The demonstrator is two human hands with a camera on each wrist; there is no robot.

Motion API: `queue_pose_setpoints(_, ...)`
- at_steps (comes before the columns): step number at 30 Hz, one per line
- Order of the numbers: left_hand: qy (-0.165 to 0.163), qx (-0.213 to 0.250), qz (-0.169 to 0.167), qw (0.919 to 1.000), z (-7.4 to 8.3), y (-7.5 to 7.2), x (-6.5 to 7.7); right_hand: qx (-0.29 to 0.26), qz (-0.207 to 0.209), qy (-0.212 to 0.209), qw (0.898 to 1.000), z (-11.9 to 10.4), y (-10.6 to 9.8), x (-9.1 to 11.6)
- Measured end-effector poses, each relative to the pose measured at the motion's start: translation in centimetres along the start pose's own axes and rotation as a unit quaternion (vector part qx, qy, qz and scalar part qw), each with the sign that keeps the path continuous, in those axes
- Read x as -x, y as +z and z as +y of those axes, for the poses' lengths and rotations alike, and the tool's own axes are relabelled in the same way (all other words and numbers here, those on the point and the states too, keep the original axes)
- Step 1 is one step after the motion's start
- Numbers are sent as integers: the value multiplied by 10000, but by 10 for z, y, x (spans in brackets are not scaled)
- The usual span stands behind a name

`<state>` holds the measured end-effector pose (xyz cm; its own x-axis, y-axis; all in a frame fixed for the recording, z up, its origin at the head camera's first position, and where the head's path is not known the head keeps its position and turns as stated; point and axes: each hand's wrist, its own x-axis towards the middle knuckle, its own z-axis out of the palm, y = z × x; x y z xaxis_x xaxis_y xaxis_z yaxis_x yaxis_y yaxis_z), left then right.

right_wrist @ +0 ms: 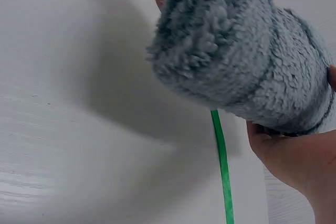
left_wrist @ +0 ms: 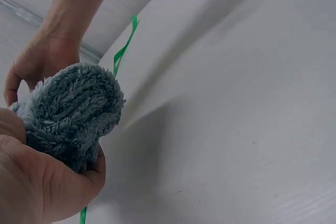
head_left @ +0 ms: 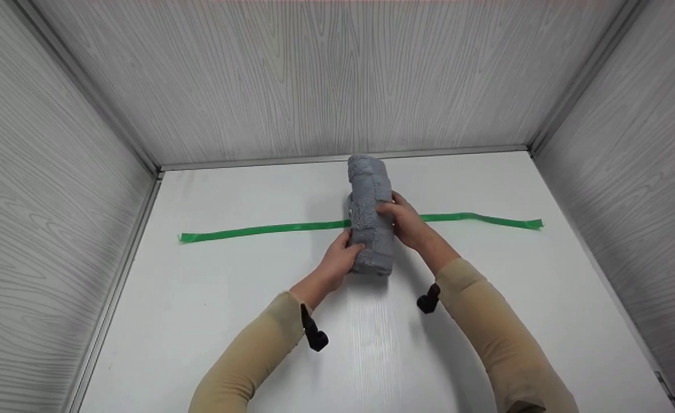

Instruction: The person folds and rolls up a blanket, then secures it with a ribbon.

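Observation:
A rolled grey, fluffy towel (head_left: 370,221) is held between both hands, its length pointing away from the person. The left hand (head_left: 337,262) grips its left side near the close end, thumb on top. Farther along, the right hand (head_left: 407,223) grips the right side, thumb also on top. In the left wrist view the coiled end of the towel (left_wrist: 73,108) shows its layers. The right wrist view shows the towel (right_wrist: 236,45) above the white surface, with a shadow beneath it. The fingers under the roll are mostly hidden.
A green tape strip (head_left: 268,229) runs across the white table (head_left: 228,321), passing behind the towel. Grey wood-grain panels wall in the table at the back (head_left: 314,80), left and right. A small black device (head_left: 314,335) hangs at each wrist.

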<state>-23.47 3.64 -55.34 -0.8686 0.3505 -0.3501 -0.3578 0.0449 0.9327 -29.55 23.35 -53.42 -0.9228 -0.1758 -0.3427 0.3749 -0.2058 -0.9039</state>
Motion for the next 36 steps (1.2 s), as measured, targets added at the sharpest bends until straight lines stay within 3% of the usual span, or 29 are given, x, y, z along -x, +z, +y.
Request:
queue_pose_setpoints(8, -242, 68, 24, 9997, -5, -1, -20, 627, 387, -436, 9963, 20, -9, -4)
queue_pose_setpoints(19, -523, 294, -298, 9978, -6, 0, -29, 1231, 634, -1072, 9846, 36, -18, 7)
queue_pose_setpoints(25, -821, 457, -548, 9941, -12, 5, -30, 1834, 939, -785, 9754, 46, -24, 9)
queue_pose_setpoints(28, -783, -46, -490, 9957, -12, 6, -28, 2054, 1007, -597, 9717, 50, -27, 8)
queue_pose_setpoints(31, -618, -917, -326, 9933, -9, 6, -26, 2192, 983, -527, 9693, 50, -29, 6)
queue_pose_setpoints(36, -286, -2345, -80, 9717, -5, 1, -24, 2745, 928, -627, 9550, 48, -28, 8)
